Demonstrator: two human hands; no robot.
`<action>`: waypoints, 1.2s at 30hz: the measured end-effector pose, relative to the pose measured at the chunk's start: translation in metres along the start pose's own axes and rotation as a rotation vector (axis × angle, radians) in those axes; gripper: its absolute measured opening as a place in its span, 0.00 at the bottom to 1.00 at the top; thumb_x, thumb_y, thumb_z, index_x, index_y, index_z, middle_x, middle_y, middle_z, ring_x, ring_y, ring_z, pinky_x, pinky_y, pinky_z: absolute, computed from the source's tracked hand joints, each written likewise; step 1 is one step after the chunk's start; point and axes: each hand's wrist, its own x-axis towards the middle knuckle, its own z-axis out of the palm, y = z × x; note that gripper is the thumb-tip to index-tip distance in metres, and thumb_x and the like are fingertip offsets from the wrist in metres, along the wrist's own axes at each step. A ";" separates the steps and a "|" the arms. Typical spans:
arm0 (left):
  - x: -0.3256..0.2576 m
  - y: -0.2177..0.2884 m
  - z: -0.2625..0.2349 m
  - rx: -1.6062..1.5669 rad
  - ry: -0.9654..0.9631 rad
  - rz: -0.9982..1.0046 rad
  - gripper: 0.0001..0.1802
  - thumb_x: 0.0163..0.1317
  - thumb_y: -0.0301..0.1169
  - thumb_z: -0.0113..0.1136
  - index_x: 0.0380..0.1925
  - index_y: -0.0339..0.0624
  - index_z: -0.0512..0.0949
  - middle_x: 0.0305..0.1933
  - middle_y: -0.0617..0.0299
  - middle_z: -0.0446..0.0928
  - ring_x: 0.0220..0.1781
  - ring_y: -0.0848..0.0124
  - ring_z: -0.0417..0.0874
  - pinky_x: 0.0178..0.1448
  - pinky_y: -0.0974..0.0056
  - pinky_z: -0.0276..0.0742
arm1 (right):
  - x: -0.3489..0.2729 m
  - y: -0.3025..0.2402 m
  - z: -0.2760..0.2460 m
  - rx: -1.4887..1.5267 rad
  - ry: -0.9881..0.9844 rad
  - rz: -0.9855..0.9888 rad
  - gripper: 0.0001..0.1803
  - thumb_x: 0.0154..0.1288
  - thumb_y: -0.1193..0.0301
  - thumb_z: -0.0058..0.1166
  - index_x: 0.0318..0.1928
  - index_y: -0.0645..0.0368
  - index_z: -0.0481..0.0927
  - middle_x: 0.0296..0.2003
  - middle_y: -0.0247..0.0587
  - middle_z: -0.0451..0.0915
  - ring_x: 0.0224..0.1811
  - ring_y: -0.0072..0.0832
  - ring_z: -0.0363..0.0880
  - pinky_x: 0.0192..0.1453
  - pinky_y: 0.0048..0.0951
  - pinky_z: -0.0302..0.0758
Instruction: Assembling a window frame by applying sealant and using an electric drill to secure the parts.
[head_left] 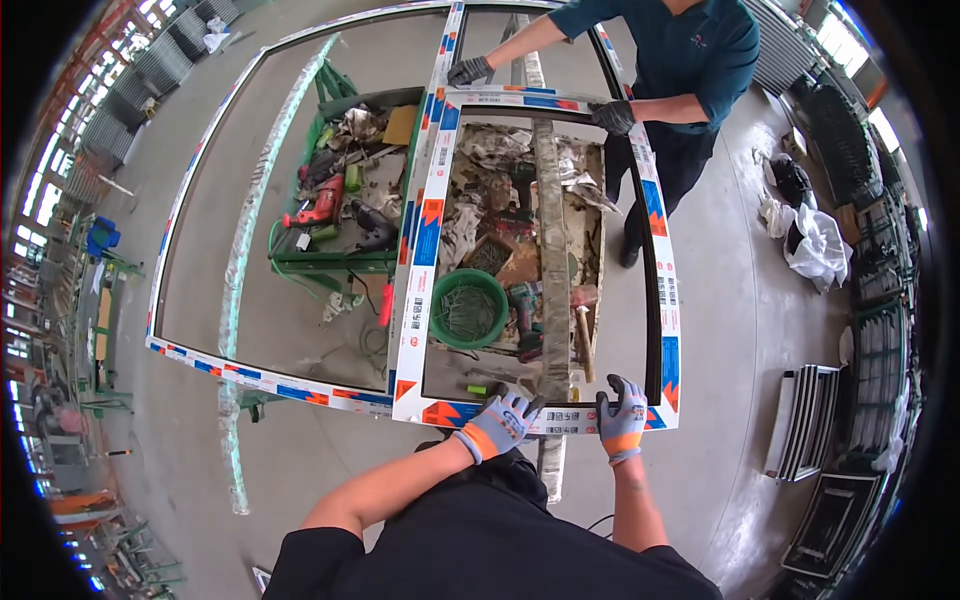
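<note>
A narrow window sash (660, 290), wrapped in white, blue and orange printed film, lies over the right part of a larger window frame (260, 378) in similar film. My left hand (500, 424), in a grey glove with an orange cuff, is closed over the sash's near rail, left of its middle. Near the right corner, my right hand (622, 412) in a matching glove grips the same rail with its fingers curled over it. Across from me a co-worker (690, 60) in dark gloves has one hand on the far rail and one on the upright bar.
Wrapped support bars (258, 215) (552, 260) run beneath the frames. Below are a green cart (335, 262) with a red power tool (318, 203), a green bowl of screws (468, 310), a cordless drill (525, 310) and a hammer (584, 340). Plastic-wrapped bundles (815, 245) lie right.
</note>
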 end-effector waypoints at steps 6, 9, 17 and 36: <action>0.011 -0.006 -0.003 -0.119 -0.045 -0.058 0.29 0.63 0.43 0.49 0.60 0.37 0.69 0.46 0.53 0.73 0.46 0.57 0.73 0.47 0.53 0.73 | 0.008 0.013 0.011 -0.018 -0.076 0.000 0.15 0.56 0.71 0.60 0.45 0.57 0.78 0.39 0.42 0.80 0.46 0.42 0.76 0.53 0.40 0.69; 0.014 -0.008 0.008 -0.106 -0.085 -0.082 0.27 0.62 0.42 0.50 0.58 0.40 0.71 0.46 0.54 0.73 0.47 0.57 0.72 0.46 0.53 0.73 | 0.014 0.021 0.018 -0.039 -0.073 -0.029 0.13 0.57 0.70 0.59 0.44 0.55 0.79 0.35 0.40 0.80 0.42 0.40 0.77 0.50 0.39 0.70; 0.031 -0.019 0.014 -0.053 -0.146 -0.001 0.34 0.59 0.55 0.53 0.57 0.42 0.72 0.39 0.57 0.72 0.42 0.61 0.70 0.46 0.60 0.71 | 0.031 0.047 0.033 -0.005 -0.153 -0.042 0.11 0.56 0.72 0.58 0.42 0.58 0.80 0.31 0.45 0.78 0.37 0.44 0.77 0.42 0.42 0.72; 0.044 -0.032 0.034 -0.263 -0.078 -0.186 0.20 0.63 0.52 0.52 0.41 0.50 0.79 0.35 0.61 0.76 0.39 0.63 0.77 0.37 0.61 0.77 | 0.148 0.217 0.265 -0.520 -0.631 0.453 0.19 0.60 0.57 0.53 0.44 0.55 0.84 0.45 0.50 0.83 0.49 0.44 0.82 0.52 0.43 0.78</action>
